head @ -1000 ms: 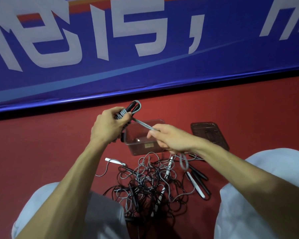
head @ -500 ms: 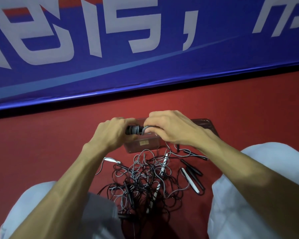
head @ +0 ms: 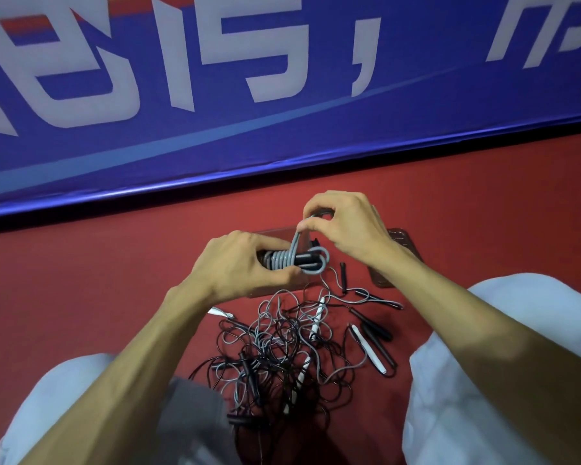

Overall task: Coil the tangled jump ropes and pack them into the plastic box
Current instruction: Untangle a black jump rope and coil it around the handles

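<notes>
My left hand [head: 239, 266] grips a coiled grey jump rope [head: 289, 260] wound around its black handles, held level above the clear plastic box [head: 275, 233]. My right hand [head: 346, 226] pinches the rope's free grey end and lifts it up from the bundle. The box is mostly hidden behind both hands. On the red floor between my knees lies a tangled pile of black and grey ropes [head: 282, 350] with black and white handles sticking out.
The box's dark lid [head: 403, 250] lies on the floor to the right, partly under my right wrist. Loose black and white handles [head: 369, 344] lie right of the pile. A blue banner wall [head: 282, 95] stands just behind the box.
A second ago my right hand pulled the grey cord out to the right; both hands then came together over the box, and now the right hand lifts the cord's end above the bundle.
</notes>
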`<state>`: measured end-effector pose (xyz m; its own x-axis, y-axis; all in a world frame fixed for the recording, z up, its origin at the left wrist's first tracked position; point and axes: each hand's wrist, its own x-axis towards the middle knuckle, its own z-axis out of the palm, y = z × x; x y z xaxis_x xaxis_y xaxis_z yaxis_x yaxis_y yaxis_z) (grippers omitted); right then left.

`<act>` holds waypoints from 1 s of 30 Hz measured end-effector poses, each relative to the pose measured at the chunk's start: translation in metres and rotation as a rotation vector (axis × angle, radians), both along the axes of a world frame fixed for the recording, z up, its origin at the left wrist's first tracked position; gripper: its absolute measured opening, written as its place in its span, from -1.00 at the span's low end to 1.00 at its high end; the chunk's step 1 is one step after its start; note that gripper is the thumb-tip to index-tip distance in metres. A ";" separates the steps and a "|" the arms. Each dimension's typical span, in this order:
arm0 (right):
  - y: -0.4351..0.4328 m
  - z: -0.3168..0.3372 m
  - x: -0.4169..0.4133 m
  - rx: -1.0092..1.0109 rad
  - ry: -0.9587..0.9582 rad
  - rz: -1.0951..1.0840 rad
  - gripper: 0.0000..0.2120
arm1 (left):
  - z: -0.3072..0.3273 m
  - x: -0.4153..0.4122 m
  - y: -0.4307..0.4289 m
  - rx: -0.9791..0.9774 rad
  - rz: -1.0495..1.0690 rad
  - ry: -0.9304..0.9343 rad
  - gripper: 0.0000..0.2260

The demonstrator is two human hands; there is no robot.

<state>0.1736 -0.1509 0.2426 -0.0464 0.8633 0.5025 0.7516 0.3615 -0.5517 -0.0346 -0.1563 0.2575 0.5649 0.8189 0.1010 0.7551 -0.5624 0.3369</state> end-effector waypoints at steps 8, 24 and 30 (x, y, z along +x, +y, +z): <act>-0.007 0.000 -0.008 -0.329 0.049 0.163 -0.47 | 0.012 -0.005 -0.005 -0.321 0.106 -0.764 -0.86; -0.020 0.012 -0.022 -0.442 -0.223 0.260 -0.63 | -0.002 -0.003 0.012 -0.209 0.348 -0.720 -0.86; -0.027 0.018 -0.018 -0.490 -0.245 0.362 -0.84 | -0.006 -0.003 0.013 -0.004 0.436 -0.382 -0.72</act>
